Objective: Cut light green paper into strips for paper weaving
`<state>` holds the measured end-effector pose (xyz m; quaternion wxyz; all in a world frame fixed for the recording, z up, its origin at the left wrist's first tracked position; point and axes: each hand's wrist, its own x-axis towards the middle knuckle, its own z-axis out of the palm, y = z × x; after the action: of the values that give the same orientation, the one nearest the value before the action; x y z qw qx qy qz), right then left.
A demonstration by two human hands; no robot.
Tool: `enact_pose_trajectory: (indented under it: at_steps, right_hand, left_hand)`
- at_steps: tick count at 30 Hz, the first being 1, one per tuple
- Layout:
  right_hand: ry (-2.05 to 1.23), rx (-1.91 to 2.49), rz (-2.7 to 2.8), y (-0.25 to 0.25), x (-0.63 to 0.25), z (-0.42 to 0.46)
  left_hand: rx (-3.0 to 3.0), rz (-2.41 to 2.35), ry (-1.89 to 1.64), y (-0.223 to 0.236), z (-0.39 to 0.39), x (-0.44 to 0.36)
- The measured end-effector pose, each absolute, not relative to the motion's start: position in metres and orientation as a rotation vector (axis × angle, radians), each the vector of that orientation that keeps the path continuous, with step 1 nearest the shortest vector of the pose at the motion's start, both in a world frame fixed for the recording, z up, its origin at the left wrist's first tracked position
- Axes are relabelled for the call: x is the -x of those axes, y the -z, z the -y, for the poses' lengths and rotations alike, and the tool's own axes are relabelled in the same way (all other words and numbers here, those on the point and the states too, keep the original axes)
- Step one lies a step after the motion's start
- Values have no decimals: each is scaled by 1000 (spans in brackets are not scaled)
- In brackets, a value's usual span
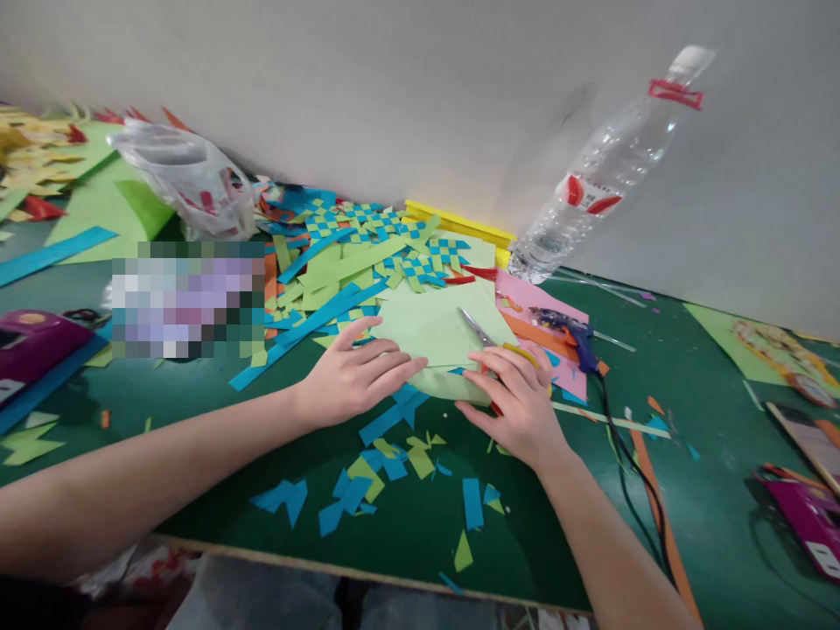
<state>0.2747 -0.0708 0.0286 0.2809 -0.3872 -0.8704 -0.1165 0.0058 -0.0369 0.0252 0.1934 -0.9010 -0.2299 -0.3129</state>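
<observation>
A pale green paper sheet [426, 319] lies in front of me, with another rounded pale green piece [438, 385] showing below its near edge. My left hand [360, 372] rests at the sheet's left side, fingers stretched out and apart, fingertips on or by its edge. My right hand [515, 402] is at the sheet's near right corner, its fingers curled around the scissors [482, 332]. The blades point away over the sheet, and a yellow handle shows beside the knuckles. Woven blue and green paper strips [420, 249] are heaped behind the sheet.
A clear plastic bottle [604, 175] leans against the wall. A blue glue gun [581, 346] with a black cord lies on pink paper [568, 302]. Blue and green scraps [358, 486] litter the near table. A white plastic bag [190, 184] and a purple tool [39, 346] are leftward.
</observation>
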Motion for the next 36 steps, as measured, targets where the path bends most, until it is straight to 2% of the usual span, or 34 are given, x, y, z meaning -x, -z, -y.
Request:
enact_pose_trajectory:
  at_steps: [36]
  right_hand:
    - [402, 989, 2303, -33, -270, 73]
  left_hand:
    - [2600, 592, 970, -27, 35, -5]
